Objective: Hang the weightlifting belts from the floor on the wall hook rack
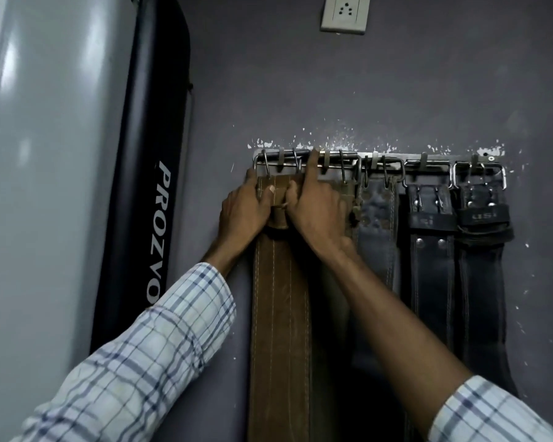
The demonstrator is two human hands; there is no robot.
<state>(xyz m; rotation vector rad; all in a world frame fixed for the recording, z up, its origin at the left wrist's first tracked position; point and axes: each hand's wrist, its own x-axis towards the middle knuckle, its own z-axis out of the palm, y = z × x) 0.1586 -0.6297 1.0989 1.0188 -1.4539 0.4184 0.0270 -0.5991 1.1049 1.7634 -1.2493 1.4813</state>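
A brown leather belt (pixel 280 314) hangs down the grey wall from the left end of the metal hook rack (pixel 428 159). My left hand (pixel 243 212) grips its top edge beside the buckle, thumb laid across the leather. My right hand (pixel 313 205) holds the same belt's top just to the right, its index finger stretched up onto the rack bar. Further right hang a worn grey belt (pixel 377 237) and two black belts (pixel 431 275) (pixel 482 282), each by its buckle. An olive belt partly shows behind my right hand.
A tall black padded piece marked PROZVO (pixel 150 186) leans against the wall left of the rack, beside a large grey rounded surface (pixel 45 186). A white wall socket (pixel 344 14) sits above. Chipped paint surrounds the rack.
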